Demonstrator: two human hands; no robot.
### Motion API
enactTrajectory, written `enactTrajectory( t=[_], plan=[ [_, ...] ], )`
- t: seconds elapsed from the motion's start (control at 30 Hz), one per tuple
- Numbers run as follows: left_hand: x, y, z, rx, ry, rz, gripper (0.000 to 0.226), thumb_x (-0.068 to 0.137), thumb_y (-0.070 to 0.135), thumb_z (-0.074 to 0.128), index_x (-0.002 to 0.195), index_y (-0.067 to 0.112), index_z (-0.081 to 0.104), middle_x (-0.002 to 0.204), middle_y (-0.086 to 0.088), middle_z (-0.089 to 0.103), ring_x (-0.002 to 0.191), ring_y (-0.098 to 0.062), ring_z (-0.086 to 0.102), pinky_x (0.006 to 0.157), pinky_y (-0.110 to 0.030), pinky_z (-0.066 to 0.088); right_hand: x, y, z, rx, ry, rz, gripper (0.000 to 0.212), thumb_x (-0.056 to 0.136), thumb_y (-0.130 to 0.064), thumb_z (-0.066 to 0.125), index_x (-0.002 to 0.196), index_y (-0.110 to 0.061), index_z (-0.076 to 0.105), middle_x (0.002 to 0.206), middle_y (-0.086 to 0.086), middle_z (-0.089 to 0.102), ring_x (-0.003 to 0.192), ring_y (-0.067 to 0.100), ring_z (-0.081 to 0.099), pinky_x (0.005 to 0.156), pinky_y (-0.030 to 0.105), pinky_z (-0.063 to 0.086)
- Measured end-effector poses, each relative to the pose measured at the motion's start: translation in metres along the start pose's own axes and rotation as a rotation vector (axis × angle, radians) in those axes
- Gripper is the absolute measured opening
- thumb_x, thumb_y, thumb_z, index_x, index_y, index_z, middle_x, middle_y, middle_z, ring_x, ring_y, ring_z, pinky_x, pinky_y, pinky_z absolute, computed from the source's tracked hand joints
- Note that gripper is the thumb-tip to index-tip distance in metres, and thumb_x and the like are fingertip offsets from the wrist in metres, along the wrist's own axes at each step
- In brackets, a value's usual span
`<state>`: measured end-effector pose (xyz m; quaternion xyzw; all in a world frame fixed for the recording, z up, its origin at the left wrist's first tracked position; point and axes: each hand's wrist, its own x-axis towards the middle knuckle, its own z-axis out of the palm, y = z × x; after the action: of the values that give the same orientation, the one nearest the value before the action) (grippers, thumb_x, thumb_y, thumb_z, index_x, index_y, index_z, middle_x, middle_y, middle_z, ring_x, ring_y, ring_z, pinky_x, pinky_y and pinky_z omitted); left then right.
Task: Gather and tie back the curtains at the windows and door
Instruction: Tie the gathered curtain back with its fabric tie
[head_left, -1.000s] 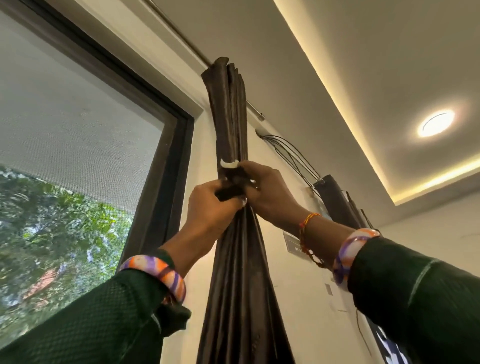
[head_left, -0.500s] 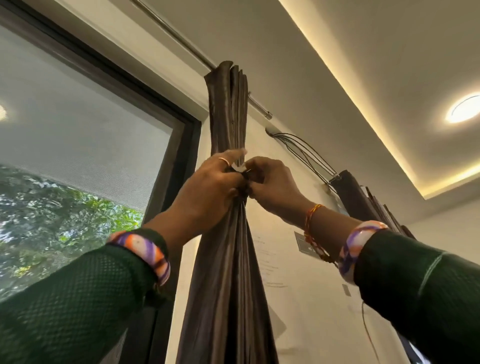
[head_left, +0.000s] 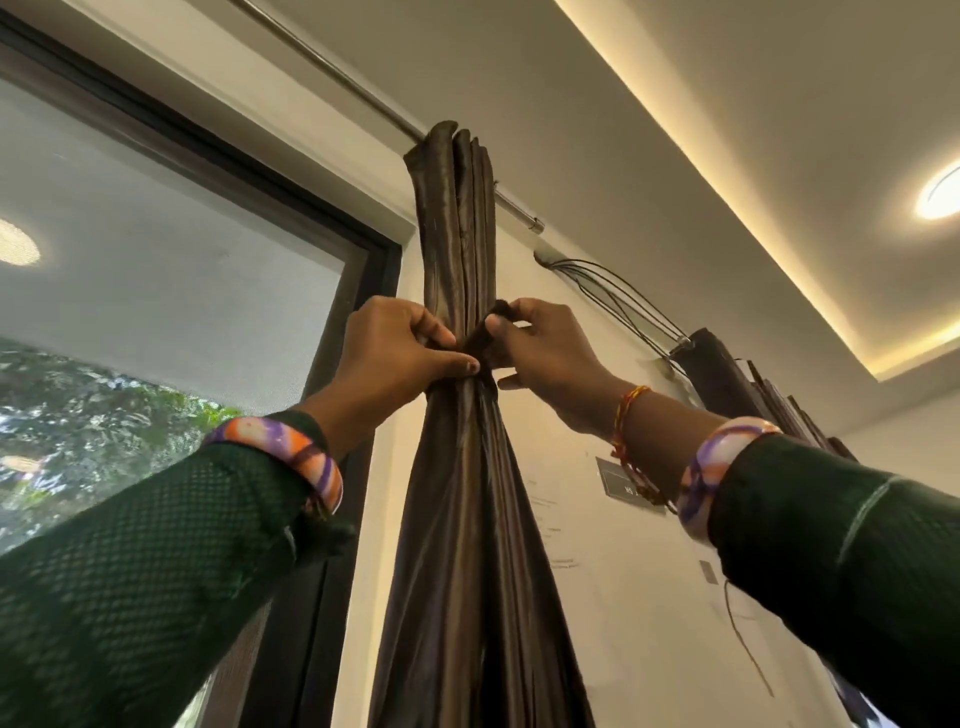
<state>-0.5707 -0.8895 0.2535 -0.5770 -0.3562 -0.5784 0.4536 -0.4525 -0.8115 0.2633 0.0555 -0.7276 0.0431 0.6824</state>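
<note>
The gathered brown curtain hangs down the centre of the frame. The left hand pinches its cinched waist from the left. The right hand grips a dark tie-back strip just right of it.

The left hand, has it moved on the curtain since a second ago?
Yes. The left hand gripped below the right hand then; it has risen level with it at the cinched point of the curtain, pinching the tie band.
</note>
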Motion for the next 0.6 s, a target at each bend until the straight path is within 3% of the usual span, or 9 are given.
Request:
enactTrajectory(
  t=[0.07,0.17,0.3,0.47,0.6],
  plan=[
    [-0.005,0.002,-0.002,0.236,0.0,0.156,0.018,0.071,0.02,0.077,0.077,0.008,0.065,0.069,0.005,0.055,0.063,-0.005,0.053,0.061,-0.011,0.047,0.002,0.001,0.007,-0.045,-0.014,0.032,0.015,0.097,-0.018,0.045,0.094,-0.012,0.058,0.099,0.018,0.067,0.093,0.031,0.065,0.082,0.046,0.053],
    [-0.012,0.006,-0.001,0.483,-0.077,0.321,0.023,0.079,0.022,0.07,0.094,0.006,0.064,0.093,-0.011,0.064,0.085,-0.024,0.061,0.081,-0.035,0.053,0.002,0.003,0.019,-0.095,-0.011,0.057,0.021,0.097,-0.02,0.045,0.097,-0.007,0.061,0.099,0.018,0.067,0.094,0.033,0.063,0.087,0.051,0.051],
    [-0.02,0.005,0.007,0.67,-0.133,0.404,0.036,0.088,0.021,0.059,0.122,0.012,0.05,0.11,-0.011,0.061,0.098,-0.029,0.061,0.084,-0.036,0.049,0.001,0.007,0.03,-0.062,0.016,0.099,0.013,0.092,-0.011,0.05,0.088,-0.007,0.061,0.092,0.019,0.067,0.087,0.032,0.066,0.076,0.043,0.054],
    [-0.026,-0.007,0.007,0.785,-0.167,0.5,0.036,0.095,0.024,0.046,0.128,0.01,0.046,0.114,-0.009,0.059,0.102,-0.025,0.06,0.09,-0.031,0.047,-0.003,0.018,0.035,0.072,0.035,0.234,0.025,0.09,-0.01,0.055,0.065,-0.011,0.056,0.064,0.008,0.055,0.06,0.02,0.055,0.056,0.03,0.051],
    [-0.026,-0.016,0.004,0.9,-0.187,0.634,0.038,0.1,0.027,0.032,0.132,0.009,0.042,0.113,-0.009,0.057,0.103,-0.023,0.058,0.09,-0.03,0.045,-0.007,0.017,0.032,0.263,-0.08,0.35,0.019,0.089,-0.011,0.06,0.07,-0.008,0.057,0.064,0.004,0.053,0.059,0.015,0.054,0.051,0.023,0.048]
  ],
)
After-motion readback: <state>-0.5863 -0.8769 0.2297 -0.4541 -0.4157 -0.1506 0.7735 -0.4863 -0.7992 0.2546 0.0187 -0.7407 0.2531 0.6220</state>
